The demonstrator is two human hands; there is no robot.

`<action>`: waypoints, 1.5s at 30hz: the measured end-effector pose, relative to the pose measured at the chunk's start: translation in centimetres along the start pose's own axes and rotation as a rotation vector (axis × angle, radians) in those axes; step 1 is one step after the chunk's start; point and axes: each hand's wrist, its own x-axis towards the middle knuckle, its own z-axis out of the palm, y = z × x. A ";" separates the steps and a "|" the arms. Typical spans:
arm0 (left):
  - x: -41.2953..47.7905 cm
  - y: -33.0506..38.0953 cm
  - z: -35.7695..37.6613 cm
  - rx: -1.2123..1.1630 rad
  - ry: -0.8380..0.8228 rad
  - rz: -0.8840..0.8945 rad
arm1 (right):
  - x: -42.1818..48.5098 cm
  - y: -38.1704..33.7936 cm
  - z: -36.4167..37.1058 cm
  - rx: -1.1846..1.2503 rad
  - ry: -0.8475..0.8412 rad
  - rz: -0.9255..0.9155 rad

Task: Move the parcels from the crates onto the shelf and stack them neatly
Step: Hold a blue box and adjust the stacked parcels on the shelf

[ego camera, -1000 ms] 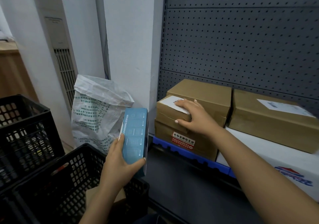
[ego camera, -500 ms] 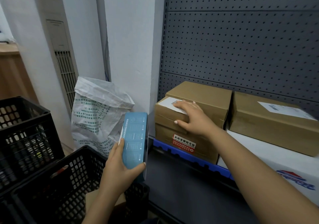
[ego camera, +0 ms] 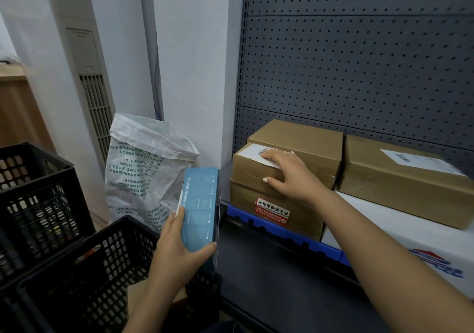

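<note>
Left hand point(ego camera: 179, 250): gripped the blue box point(ego camera: 201, 211) by its lower end, fingers curled behind its left edge, thumb pressed across the bottom right corner.
Right hand point(ego camera: 289, 173): lay palm down on the small carton point(ego camera: 256, 170), fingers spread and nearly flat over its top and white label point(ego camera: 259, 153), thumb down its front face; pressing, not clenched.
Blue box: stood upright on end, long axis vertical, printed face toward the camera, in the air above the near crate point(ego camera: 84, 268) and just left of the shelf point(ego camera: 269, 268).
Blue box writing: "CHARGING STATION" ran up the left side; small panels on the face were too fine to read.
Small carton: sat on the lower carton point(ego camera: 272, 209) at the shelf's left end, against the taller carton point(ego camera: 302, 140) behind it.
Lower carton label: red and white sticker point(ego camera: 272, 211) with Chinese characters on the front.
Right carton point(ego camera: 410, 179): rested on a white box point(ego camera: 400, 232), with a white shipping label on top, print blurred.
White box: red and blue logo on its front, unreadable.
Sack point(ego camera: 143, 171): white woven, green Chinese print and digits, leaning at the wall left of the shelf.
Crates: two black mesh ones at lower left; the far crate point(ego camera: 33, 191) stood higher, and a brown parcel point(ego camera: 143, 296) showed in the near one under the left forearm.
Backing: grey pegboard point(ego camera: 359, 63) behind the cartons.
</note>
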 end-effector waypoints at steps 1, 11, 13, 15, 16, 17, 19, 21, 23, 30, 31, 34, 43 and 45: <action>0.0 0.0 0.0 -0.002 -0.003 -0.003 | 0.0 -0.1 0.1 -0.001 0.000 0.003; -0.1 -0.3 0.3 0.004 -0.014 -0.017 | 0.0 -0.6 0.4 -0.039 0.026 0.009; -0.1 -0.4 0.3 0.001 -0.009 -0.014 | 0.0 -0.5 0.7 -0.081 -0.004 0.020; -0.1 -0.5 0.3 -0.003 -0.009 -0.019 | -0.1 -0.5 1.1 -0.123 -0.013 0.057; -0.1 -0.5 0.3 -0.002 -0.011 -0.022 | -0.1 -0.6 1.2 -0.124 -0.005 0.082; -0.1 -0.5 0.3 0.000 -0.013 -0.023 | -0.1 -0.6 1.3 -0.121 0.003 0.101; -0.1 -0.5 0.3 0.006 -0.010 -0.020 | -0.1 -0.7 1.2 -0.129 0.004 0.101; -0.2 -0.4 0.2 0.011 -0.008 -0.016 | -0.2 -0.9 1.0 -0.136 0.002 0.078; -0.2 -0.3 0.1 0.008 -0.007 -0.015 | -0.4 -1.3 0.6 -0.087 0.032 0.064; -0.3 -0.1 0.0 -0.005 -0.006 -0.005 | -0.3 -1.3 -0.8 0.133 0.147 0.111; -0.3 -0.1 0.0 -0.008 -0.010 -0.003 | -0.2 -1.2 -0.8 0.119 0.146 0.130; -0.3 -0.2 0.2 -0.008 -0.013 -0.003 | 0.0 -0.7 -0.5 0.056 0.143 0.171; -0.4 -0.5 0.5 0.000 -0.024 -0.010 | -0.1 -0.1 0.5 -0.034 0.124 0.180; -0.3 -0.5 0.6 -0.001 -0.024 -0.008 | 0.1 0.2 0.8 -0.043 0.135 0.181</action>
